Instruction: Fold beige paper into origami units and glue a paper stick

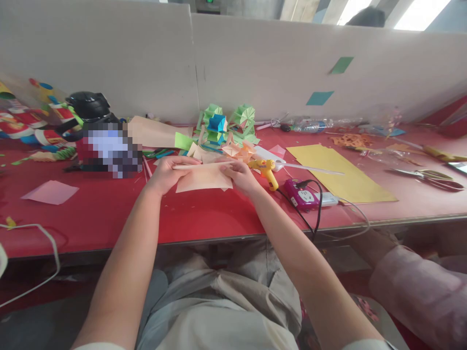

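Observation:
A pale peach sheet of paper (204, 178) is stretched between my two hands above the red table (204, 218). My left hand (168, 174) pinches its left end, and along the top the paper looks folded or rolled over. At the other end my right hand (241, 176) grips it, thumb on top. Just behind lie loose peach paper pieces (239, 149) and folded green and blue paper shapes (218, 124). Close to my right hand rests a yellow glue gun (268, 171) with a clear glue stick (314, 168) beside it.
A purple power strip (301, 194) with cables stands right of the glue gun. Yellow sheets (346, 175) and scissors (425, 176) lie farther right. On the left are a pink paper (51, 192) and a black flask (89, 104). Another person's sleeve (419, 291) shows lower right.

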Motion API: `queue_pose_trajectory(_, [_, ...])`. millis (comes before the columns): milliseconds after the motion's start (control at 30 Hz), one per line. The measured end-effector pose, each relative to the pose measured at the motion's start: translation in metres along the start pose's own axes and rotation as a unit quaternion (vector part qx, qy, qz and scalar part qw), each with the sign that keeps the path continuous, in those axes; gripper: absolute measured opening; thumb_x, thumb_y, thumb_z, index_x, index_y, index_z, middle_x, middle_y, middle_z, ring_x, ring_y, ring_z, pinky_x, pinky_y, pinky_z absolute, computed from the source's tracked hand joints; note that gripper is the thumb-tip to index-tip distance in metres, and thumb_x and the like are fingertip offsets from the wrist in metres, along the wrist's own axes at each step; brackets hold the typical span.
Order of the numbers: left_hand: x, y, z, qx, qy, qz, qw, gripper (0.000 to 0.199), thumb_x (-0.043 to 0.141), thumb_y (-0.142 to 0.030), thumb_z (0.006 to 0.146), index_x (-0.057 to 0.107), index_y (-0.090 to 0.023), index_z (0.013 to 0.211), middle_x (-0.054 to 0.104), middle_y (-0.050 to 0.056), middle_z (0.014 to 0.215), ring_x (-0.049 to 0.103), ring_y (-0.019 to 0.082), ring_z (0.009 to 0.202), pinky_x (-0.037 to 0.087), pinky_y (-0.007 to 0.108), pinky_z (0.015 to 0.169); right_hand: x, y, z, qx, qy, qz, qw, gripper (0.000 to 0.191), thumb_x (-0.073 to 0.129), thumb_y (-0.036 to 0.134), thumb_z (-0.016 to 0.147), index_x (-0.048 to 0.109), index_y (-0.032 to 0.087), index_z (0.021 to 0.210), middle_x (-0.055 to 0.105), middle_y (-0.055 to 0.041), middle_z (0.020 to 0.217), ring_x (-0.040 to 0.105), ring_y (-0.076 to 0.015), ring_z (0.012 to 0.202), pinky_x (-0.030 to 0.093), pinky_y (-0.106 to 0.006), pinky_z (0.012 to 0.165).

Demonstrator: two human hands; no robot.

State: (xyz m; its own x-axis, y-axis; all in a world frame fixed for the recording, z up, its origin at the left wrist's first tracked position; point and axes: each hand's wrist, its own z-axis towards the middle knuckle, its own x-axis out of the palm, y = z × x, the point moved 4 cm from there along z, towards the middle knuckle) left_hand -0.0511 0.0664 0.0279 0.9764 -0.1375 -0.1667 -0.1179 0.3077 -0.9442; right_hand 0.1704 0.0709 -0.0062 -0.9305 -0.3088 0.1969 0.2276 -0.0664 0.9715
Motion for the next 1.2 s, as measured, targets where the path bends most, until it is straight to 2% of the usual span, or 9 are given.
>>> queue_pose_trajectory(133, [0.001,-0.011,-0.006,-0.021,0.073,-0.064,0.995,0.025,0.086,-0.040,0.064,0.082,-0.022,0.081,0.073,0.014,0.121,0.067,0.035,0.115,0.055,0.043,0.092,-0.002,0.004,0.000,0.020,0.008,0.032,0.999,0.011,0.065,0.024,0.070,0.067,0.020,0.079,0.073,-0.0053,0.091,0.066,-0.0183,0.079,0.052,-0.027,0.064])
queue_pose_trajectory(300, [0.008,-0.019,-0.016,-0.052,0.198,-0.113,0.972,0.048,0.074,-0.061,0.069,0.082,-0.021,0.093,0.067,0.017,0.133,0.058,0.042,0.129,0.053,0.051,0.098,-0.001,0.009,-0.002,0.008,0.038,0.053,0.998,0.004,0.061,0.020,0.066,0.063,0.019,0.070,0.072,-0.0084,0.109,0.065,-0.0193,0.084,0.053,-0.029,0.066])
queue_pose_trajectory(433, [0.012,-0.008,-0.015,-0.119,0.131,-0.090,0.980,0.044,0.080,-0.054,0.074,0.075,-0.022,0.104,0.073,0.016,0.116,0.072,0.033,0.105,0.059,0.042,0.082,0.003,0.009,-0.004,-0.010,0.077,0.015,0.997,0.013,0.064,0.023,0.070,0.056,0.018,0.062,0.071,-0.0087,0.107,0.065,-0.0192,0.082,0.050,-0.028,0.061])
queue_pose_trajectory(500, [0.019,-0.001,-0.015,-0.163,0.153,-0.084,0.971,0.055,0.088,-0.044,0.068,0.071,-0.022,0.115,0.075,0.015,0.112,0.074,0.029,0.095,0.060,0.037,0.076,0.004,0.008,-0.004,-0.019,0.083,-0.004,0.996,0.018,0.067,0.030,0.074,0.057,0.018,0.064,0.071,-0.0089,0.106,0.065,-0.0192,0.082,0.051,-0.028,0.061])
queue_pose_trajectory(600, [0.029,0.006,-0.013,-0.175,0.192,-0.086,0.962,0.061,0.092,-0.036,0.062,0.072,-0.019,0.116,0.076,0.014,0.107,0.073,0.029,0.095,0.060,0.037,0.078,0.002,0.007,-0.001,-0.024,0.045,0.012,0.999,0.021,0.073,0.038,0.077,0.067,0.021,0.088,0.071,-0.0060,0.105,0.065,-0.0171,0.083,0.054,-0.027,0.065])
queue_pose_trajectory(733, [0.026,0.012,-0.004,-0.147,0.062,-0.096,0.983,0.055,0.095,-0.038,0.054,0.076,-0.015,0.099,0.078,0.012,0.094,0.073,0.029,0.088,0.059,0.038,0.078,-0.002,0.005,0.003,0.022,-0.039,0.067,0.997,0.040,0.067,0.058,0.084,0.065,0.023,0.105,0.071,-0.0058,0.099,0.067,-0.0158,0.077,0.058,-0.028,0.068])
queue_pose_trajectory(867, [0.027,0.015,0.000,-0.108,-0.035,-0.114,0.987,0.056,0.095,-0.040,0.054,0.075,-0.014,0.100,0.079,0.011,0.096,0.073,0.029,0.096,0.057,0.039,0.087,0.005,0.005,0.001,0.021,-0.006,0.043,0.999,0.054,0.071,0.070,0.076,0.065,0.019,0.094,0.070,-0.0073,0.092,0.067,-0.0162,0.076,0.057,-0.028,0.066])
queue_pose_trajectory(1067, [0.045,0.015,-0.004,-0.146,0.018,-0.120,0.982,0.061,0.094,-0.034,0.054,0.072,-0.016,0.107,0.078,0.011,0.101,0.073,0.030,0.094,0.059,0.040,0.083,0.004,-0.003,-0.001,-0.017,-0.022,-0.073,0.997,0.055,0.075,0.071,0.070,0.061,0.018,0.072,0.060,0.0000,0.064,0.052,-0.0100,0.054,0.044,-0.025,0.050])
queue_pose_trajectory(1200, [0.048,0.008,-0.005,-0.123,0.038,-0.126,0.984,0.052,0.089,-0.035,0.062,0.072,-0.016,0.107,0.077,0.012,0.108,0.073,0.028,0.097,0.059,0.037,0.084,0.010,-0.006,-0.002,0.006,0.067,-0.129,0.989,0.054,0.074,0.071,0.073,0.058,0.019,0.068,0.052,0.0027,0.055,0.048,-0.0103,0.050,0.039,-0.024,0.045])
